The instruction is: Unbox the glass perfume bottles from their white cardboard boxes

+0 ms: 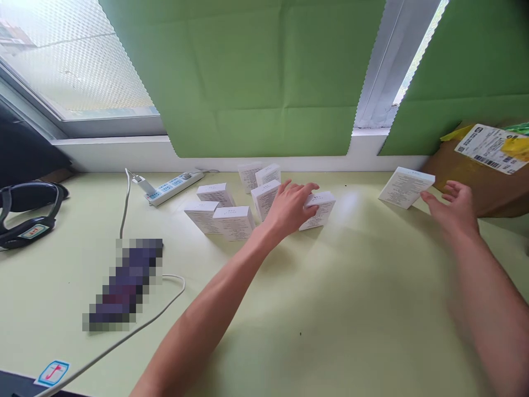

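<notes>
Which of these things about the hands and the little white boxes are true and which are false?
1. The left hand rests on a white box. True.
2. The right hand touches a white box with small print that stands apart from the others. True.
3. The curtain behind the table is red. False: it is green.
4. The power strip lies on the table to the left of the group of boxes. True.
5. The brown cardboard parcel sits at the far left edge of the table. False: it is at the far right, beyond the right hand.
6. Both hands grip the same box. False: each hand is at a different box.
</notes>
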`<state>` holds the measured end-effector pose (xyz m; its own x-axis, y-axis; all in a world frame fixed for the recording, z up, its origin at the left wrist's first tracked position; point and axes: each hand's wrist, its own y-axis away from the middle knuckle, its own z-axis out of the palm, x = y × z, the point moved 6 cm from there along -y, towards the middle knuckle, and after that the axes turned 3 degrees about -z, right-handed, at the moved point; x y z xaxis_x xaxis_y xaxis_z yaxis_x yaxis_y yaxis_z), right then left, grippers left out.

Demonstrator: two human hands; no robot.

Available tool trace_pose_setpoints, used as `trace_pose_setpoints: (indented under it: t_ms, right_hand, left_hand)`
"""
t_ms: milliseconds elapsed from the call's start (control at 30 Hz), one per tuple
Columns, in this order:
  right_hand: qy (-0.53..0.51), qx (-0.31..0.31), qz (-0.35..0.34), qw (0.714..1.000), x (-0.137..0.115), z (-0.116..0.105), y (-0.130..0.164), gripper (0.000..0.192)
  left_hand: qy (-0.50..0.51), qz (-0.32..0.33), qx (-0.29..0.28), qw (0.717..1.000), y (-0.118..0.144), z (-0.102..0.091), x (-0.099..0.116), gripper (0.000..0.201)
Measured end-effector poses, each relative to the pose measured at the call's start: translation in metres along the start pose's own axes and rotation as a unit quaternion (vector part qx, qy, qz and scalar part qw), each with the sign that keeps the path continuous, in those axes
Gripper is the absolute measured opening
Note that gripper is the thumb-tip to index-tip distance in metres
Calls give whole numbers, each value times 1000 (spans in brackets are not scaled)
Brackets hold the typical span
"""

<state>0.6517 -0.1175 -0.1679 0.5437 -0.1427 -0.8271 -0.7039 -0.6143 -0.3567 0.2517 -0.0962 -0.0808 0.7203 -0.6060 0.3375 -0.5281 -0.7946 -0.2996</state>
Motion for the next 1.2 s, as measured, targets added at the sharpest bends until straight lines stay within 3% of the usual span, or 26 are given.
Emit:
trace_pose_setpoints:
  t_ms: [200,400,500,633,700,767,867,967,1067,1200]
  right_hand:
    - [-14,23,-12,1000,-25,-9,-4,78]
    - [-28,-8,21,999,-3,-1,0,81]
    - [-37,-20,21,999,10,7,-6,85]
    - [-67,-69,6,995,16,25,-22,83]
    - [-79,-104,2,991,16,32,-26,71]
    - [-82,-129,2,988,12,36,-26,56]
    - [-75,-145,-3,987,0,35,-15,46]
    - [-68,-169,-19,983,-18,39,8,44]
    - [-64,-194,-37,978,-34,52,37,36]
    - [-69,-193,-56,977,-55,71,75,40]
  left_hand:
    - [-95,18,42,994,-1,-3,-11,33]
    - [-118,23,39,992,3,-11,-8,37]
    - [-90,21,91,991,9,-38,-2,38]
    - [-53,8,244,968,37,-95,-4,35]
    - [-52,16,313,948,62,-116,-14,38]
    - [-48,1,375,926,92,-128,-35,41]
    - [-33,-55,476,877,140,-132,-86,45]
    - [119,-192,548,806,177,-115,-156,44]
    - [347,-300,505,731,183,-76,-210,50]
    - [427,-306,452,720,164,-47,-225,61]
